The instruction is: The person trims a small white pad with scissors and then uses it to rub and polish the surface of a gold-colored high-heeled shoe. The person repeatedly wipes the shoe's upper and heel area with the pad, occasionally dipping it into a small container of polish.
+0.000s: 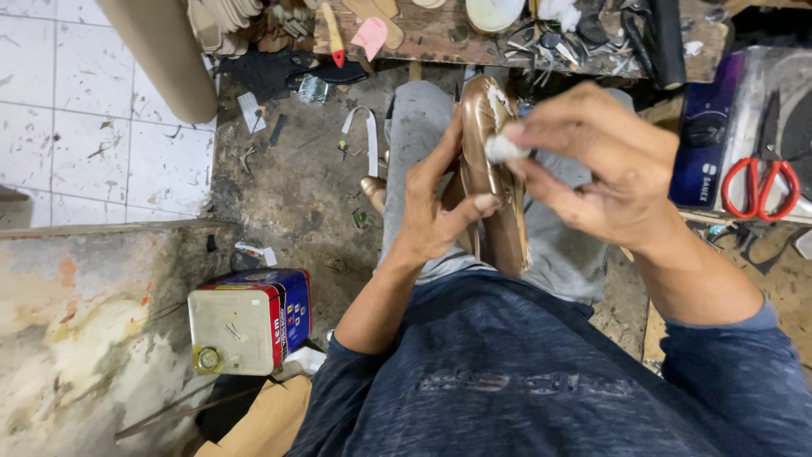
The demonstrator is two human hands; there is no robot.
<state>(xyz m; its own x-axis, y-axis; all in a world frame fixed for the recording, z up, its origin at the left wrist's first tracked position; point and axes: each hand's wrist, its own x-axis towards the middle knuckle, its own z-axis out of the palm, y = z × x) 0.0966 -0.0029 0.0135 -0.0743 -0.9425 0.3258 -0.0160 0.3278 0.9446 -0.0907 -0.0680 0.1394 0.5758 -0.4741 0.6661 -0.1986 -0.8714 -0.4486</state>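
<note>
Two bare hands meet over a bronze-coloured shoe [493, 182] in the middle of our view, but we begin at the far left, where white floor tiles [93, 110] scattered with scraps give way to a stained, peeling ledge [93, 322]. A thick cardboard tube [165, 55] leans in from the top edge, and just right of the ledge a rectangular metal can [249, 320], red and blue on its side with a capped spout at one corner, sits on the dirty concrete floor [296, 186]. A piece of brown cardboard [262, 419] lies below the can. Moving toward the centre, we see the left hand [436, 207] wrapped closed around the shoe from its left side, thumb pressed across the upper, holding it upright over the grey-trousered lap [414, 135]. The shoe stands between both hands, toe pointing away from us, with a smear of white on its upper end. The right hand [605, 169] comes in from the right, its fingertips pinched tight on a small white wad [505, 149] that touches the shoe near the top. Dark blue sleeves [744, 364] frame the lower edge. Above, a cluttered wooden workbench [440, 38] carries a red-handled tool [334, 34], a pink scrap and assorted small tools. At the far right, red-handled scissors [761, 186] lie on a clear plastic sheet beside a dark blue box [706, 127].
</note>
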